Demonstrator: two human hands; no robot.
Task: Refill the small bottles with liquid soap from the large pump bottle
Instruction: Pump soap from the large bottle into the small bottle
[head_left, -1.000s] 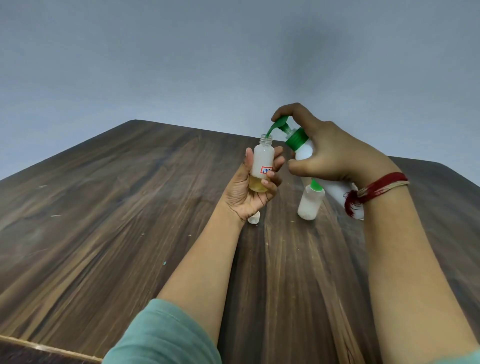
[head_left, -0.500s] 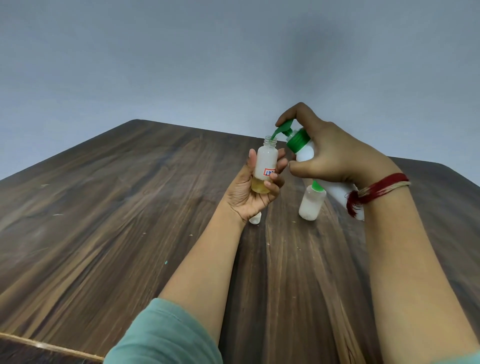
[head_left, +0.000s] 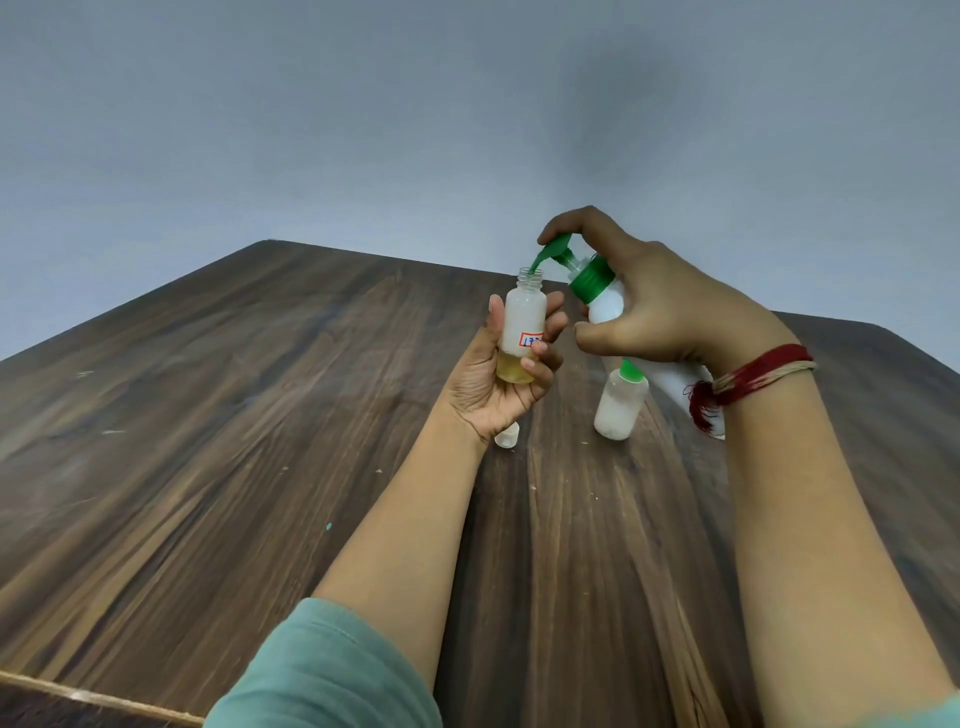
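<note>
Soap being pumped into a small bottle (head_left: 522, 332).
The left hand (head_left: 498, 387) grips it; the right hand (head_left: 662, 312) grips the tilted pump bottle (head_left: 605, 307), spout (head_left: 540, 258) in its mouth. Press slowly, spout centred.

A single wide-angle view is taken from a camera worn on the person's head and is directed forward and down along both forearms onto the wooden table (head_left: 208, 467). The left hand (head_left: 498, 384) and the right hand (head_left: 660, 312) are framed near the lens, close together, just right of centre. The lower half is filled by the tabletop, and the upper half by the grey wall (head_left: 311, 130) beyond its far edge.
</note>
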